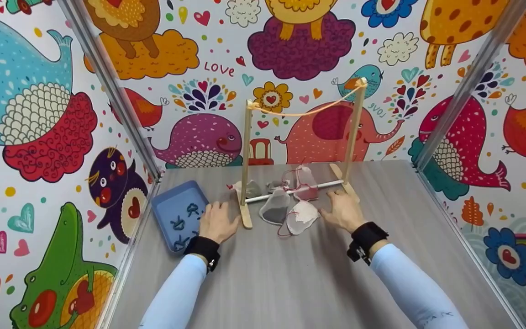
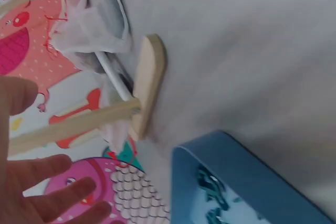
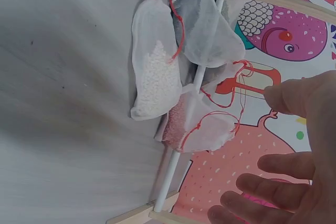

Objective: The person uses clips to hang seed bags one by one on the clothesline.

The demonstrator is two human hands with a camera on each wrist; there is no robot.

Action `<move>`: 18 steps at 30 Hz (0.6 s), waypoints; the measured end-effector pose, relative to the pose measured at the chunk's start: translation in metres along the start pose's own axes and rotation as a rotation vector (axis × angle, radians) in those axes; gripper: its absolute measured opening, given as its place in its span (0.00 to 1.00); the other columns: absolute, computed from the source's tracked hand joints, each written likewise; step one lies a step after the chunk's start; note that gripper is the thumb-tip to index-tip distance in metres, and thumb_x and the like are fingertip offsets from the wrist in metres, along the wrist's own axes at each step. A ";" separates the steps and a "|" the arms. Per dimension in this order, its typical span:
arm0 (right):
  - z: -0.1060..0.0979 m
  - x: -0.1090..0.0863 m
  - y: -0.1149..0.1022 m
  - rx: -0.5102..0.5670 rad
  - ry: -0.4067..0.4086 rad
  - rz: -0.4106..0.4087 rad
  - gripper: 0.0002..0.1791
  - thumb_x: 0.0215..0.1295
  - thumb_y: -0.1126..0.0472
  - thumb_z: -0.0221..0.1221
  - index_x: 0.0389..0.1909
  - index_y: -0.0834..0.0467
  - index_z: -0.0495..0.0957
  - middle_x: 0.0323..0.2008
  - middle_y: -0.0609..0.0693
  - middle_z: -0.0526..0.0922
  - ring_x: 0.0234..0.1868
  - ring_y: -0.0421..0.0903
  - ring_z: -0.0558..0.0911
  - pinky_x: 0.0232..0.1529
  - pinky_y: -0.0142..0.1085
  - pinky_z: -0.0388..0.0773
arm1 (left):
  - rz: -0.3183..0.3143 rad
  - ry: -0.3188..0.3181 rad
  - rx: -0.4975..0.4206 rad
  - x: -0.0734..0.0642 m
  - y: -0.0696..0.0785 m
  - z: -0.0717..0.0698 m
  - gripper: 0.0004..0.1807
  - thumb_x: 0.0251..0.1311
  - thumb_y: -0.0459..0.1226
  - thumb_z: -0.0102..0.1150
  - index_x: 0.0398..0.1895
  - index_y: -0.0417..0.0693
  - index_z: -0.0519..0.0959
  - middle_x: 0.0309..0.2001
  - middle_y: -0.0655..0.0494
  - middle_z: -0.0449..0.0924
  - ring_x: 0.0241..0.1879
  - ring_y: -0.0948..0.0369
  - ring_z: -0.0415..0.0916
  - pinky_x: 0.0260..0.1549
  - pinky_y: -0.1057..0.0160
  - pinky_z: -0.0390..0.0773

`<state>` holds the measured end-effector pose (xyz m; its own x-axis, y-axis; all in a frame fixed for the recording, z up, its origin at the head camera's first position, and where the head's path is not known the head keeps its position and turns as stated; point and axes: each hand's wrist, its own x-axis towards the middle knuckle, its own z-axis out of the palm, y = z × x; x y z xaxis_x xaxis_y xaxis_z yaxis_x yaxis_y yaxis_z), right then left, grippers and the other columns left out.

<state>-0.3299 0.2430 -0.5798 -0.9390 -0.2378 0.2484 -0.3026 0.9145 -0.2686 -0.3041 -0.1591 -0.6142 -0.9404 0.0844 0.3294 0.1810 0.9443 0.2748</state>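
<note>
My left hand (image 1: 217, 222) hovers near the right side of a blue tray (image 1: 176, 194), fingers loosely spread and holding nothing. Small dark green pieces, perhaps clips (image 1: 192, 209), lie in that tray. My right hand (image 1: 344, 211), also empty, is by the right foot of a wooden stand (image 1: 246, 160). An orange cord (image 1: 308, 113) sags between the stand's post tops, and a white rod (image 1: 329, 184) joins the posts low down. Several mesh drawstring bags with red strings lie around the rod: one with white grains (image 3: 157, 85), one dark-filled (image 1: 275, 211), one pinkish (image 3: 176, 124).
The grey tabletop (image 1: 281, 283) stretches in front of the stand. Walls with cartoon animals and metal corner posts (image 1: 112, 87) enclose the back and sides. Partly behind the left post lies another small bag (image 1: 255, 189).
</note>
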 end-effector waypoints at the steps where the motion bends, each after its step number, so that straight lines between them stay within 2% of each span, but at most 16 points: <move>1: 0.001 0.000 0.000 0.004 -0.007 0.009 0.32 0.65 0.51 0.74 0.62 0.69 0.83 0.55 0.71 0.90 0.56 0.70 0.90 0.56 0.62 0.89 | -0.011 -0.007 -0.004 -0.001 -0.004 0.000 0.28 0.70 0.50 0.72 0.59 0.34 0.85 0.54 0.33 0.86 0.54 0.35 0.82 0.51 0.35 0.87; 5: 0.002 -0.002 0.001 0.023 -0.020 0.037 0.33 0.65 0.52 0.74 0.63 0.70 0.83 0.57 0.72 0.89 0.57 0.70 0.90 0.58 0.63 0.88 | -0.098 -0.066 -0.015 -0.001 -0.021 0.002 0.28 0.71 0.47 0.70 0.62 0.33 0.83 0.58 0.30 0.85 0.58 0.34 0.80 0.54 0.32 0.87; 13: 0.003 -0.005 0.006 0.042 -0.026 0.035 0.34 0.66 0.53 0.73 0.65 0.72 0.83 0.60 0.73 0.87 0.61 0.71 0.88 0.64 0.62 0.86 | -0.350 -0.243 -0.061 0.005 -0.062 -0.001 0.36 0.79 0.49 0.62 0.76 0.30 0.72 0.71 0.21 0.73 0.71 0.25 0.72 0.66 0.25 0.79; 16: 0.003 -0.006 0.007 0.042 -0.032 0.032 0.34 0.66 0.53 0.74 0.65 0.71 0.83 0.61 0.73 0.86 0.61 0.71 0.88 0.64 0.63 0.86 | -0.409 -0.316 -0.089 0.002 -0.076 -0.002 0.37 0.81 0.48 0.59 0.82 0.32 0.67 0.74 0.17 0.68 0.74 0.22 0.67 0.68 0.23 0.76; 18: 0.002 -0.006 0.008 0.045 -0.035 0.031 0.34 0.66 0.53 0.74 0.65 0.71 0.83 0.61 0.73 0.86 0.61 0.71 0.88 0.64 0.62 0.86 | -0.427 -0.369 -0.095 -0.002 -0.084 -0.001 0.39 0.81 0.47 0.59 0.84 0.34 0.65 0.75 0.15 0.65 0.75 0.20 0.64 0.69 0.22 0.76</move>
<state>-0.3268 0.2510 -0.5858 -0.9530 -0.2217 0.2065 -0.2796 0.9062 -0.3173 -0.3172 -0.2390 -0.6367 -0.9710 -0.1765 -0.1613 -0.2278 0.8880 0.3995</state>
